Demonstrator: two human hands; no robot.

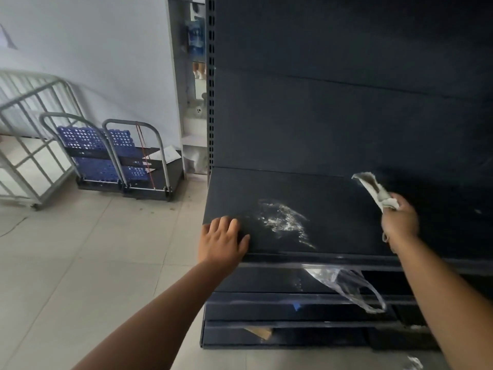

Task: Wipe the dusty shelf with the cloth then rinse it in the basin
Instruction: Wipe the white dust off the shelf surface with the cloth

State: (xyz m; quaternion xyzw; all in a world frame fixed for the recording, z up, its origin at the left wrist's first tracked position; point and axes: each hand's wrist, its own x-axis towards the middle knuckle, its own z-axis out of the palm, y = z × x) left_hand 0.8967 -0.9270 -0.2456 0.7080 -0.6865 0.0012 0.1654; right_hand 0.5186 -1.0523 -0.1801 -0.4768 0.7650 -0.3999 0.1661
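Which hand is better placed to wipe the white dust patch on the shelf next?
Right. The right hand already holds the cloth above the shelf, right of the dust patch. The left hand lies flat and empty on the shelf's front left corner.

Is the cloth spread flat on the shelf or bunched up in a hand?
Bunched up. The right hand grips the cloth in a wad, one end sticking up, raised above the shelf, not touching it.

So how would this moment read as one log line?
left hand flat on shelf | right hand holds cloth raised | dust patch unwiped
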